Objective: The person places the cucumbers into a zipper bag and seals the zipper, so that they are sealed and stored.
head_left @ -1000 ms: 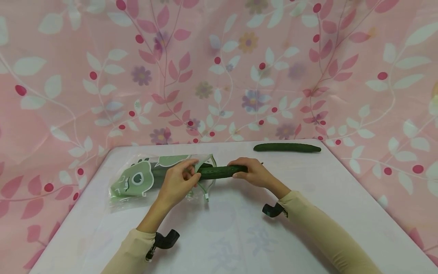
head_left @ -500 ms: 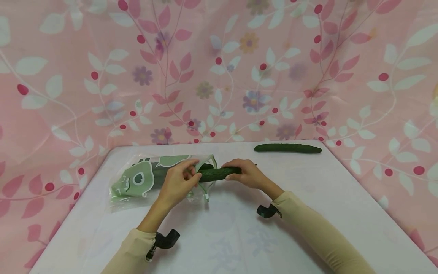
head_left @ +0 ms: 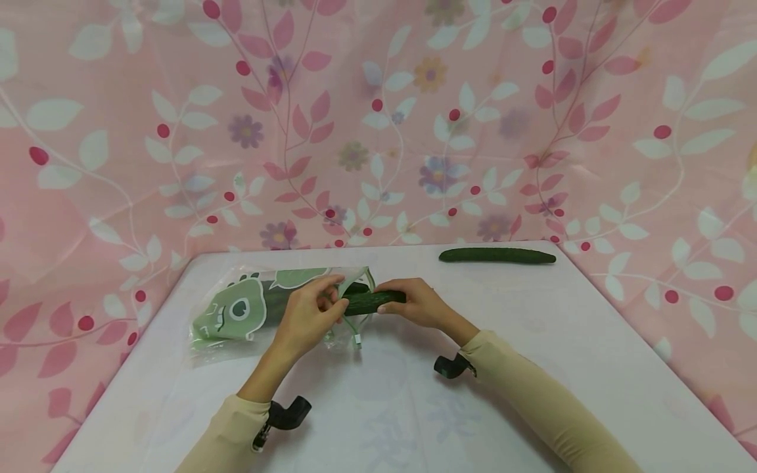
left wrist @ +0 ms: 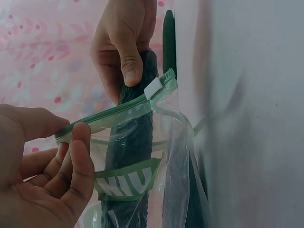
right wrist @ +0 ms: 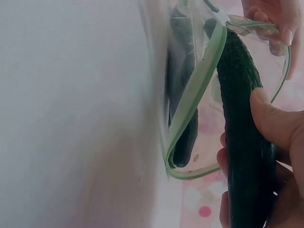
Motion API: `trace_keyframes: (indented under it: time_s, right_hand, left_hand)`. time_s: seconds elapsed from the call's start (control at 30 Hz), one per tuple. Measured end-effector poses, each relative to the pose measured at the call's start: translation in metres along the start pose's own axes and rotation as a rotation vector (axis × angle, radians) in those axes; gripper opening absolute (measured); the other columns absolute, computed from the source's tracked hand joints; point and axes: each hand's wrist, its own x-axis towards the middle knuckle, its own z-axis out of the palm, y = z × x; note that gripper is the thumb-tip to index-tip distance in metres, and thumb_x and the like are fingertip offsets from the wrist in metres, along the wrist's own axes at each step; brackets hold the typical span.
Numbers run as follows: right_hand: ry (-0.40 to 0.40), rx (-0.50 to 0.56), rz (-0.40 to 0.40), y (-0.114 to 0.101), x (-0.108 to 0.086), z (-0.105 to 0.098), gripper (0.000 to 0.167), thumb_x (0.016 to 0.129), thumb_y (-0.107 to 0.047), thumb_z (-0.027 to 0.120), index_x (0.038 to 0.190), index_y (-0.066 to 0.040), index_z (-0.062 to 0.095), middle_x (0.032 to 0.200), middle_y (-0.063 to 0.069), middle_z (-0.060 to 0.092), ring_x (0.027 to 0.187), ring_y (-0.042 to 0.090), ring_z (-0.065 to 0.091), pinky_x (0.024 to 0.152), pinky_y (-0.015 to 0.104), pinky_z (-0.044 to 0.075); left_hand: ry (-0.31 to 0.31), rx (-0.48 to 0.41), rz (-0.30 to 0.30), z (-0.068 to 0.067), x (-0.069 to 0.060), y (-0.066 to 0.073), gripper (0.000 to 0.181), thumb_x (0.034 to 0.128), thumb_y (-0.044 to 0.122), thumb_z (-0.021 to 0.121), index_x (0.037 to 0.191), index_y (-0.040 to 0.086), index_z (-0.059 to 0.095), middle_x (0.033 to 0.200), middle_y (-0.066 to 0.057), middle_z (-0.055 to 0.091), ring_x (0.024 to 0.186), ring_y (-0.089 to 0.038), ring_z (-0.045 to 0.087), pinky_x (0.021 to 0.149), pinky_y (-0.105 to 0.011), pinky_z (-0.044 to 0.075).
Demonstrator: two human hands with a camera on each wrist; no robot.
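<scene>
A clear zip bag (head_left: 236, 309) with a green cartoon print lies on the left half of the table, its mouth facing right. My left hand (head_left: 307, 315) pinches the green zip edge (left wrist: 107, 110) between thumb and fingers, holding the mouth apart. My right hand (head_left: 416, 302) grips a dark green cucumber (right wrist: 244, 128) near its outer end; the cucumber's far part is inside the bag. Another cucumber (right wrist: 185, 142) lies in the bag beside it, seen in the right wrist view. A white slider (left wrist: 153, 88) sits on the zip.
One more cucumber (head_left: 497, 255) lies at the back right of the white table (head_left: 390, 407). A pink floral curtain (head_left: 378, 131) hangs behind and at both sides. Black wrist cameras (head_left: 288, 414) stick out from both sleeves.
My right hand has moved left, pushing the cucumber deeper into the bag, so less of it shows outside. The left hand and the bag have stayed in place.
</scene>
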Motion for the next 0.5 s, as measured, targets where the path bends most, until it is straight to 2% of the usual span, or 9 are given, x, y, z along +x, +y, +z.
trace_keyframes:
  time_s: [0.17,0.5]
  right_hand:
    - [-0.007,0.020,-0.012,-0.002,0.003,0.005,0.037,0.094,-0.022,0.080,0.128,-0.009,0.074,0.120,0.003,0.072,0.098,0.013,0.065,0.086,0.035,0.053]
    - [-0.033,0.022,-0.030,-0.009,0.013,0.011,0.036,0.096,-0.027,0.077,0.129,-0.010,0.073,0.114,0.001,0.073,0.088,0.013,0.062,0.078,0.032,0.051]
  left_hand:
    - [-0.002,-0.008,-0.005,0.000,-0.001,0.000,0.043,0.0918,0.002,0.076,0.133,-0.004,0.066,0.084,-0.003,0.061,0.059,-0.025,0.067,0.049,-0.027,0.045]
    - [-0.009,-0.007,-0.005,0.001,-0.001,0.001,0.042,0.0919,0.002,0.076,0.133,-0.004,0.066,0.085,-0.004,0.061,0.061,-0.027,0.067,0.050,-0.026,0.046]
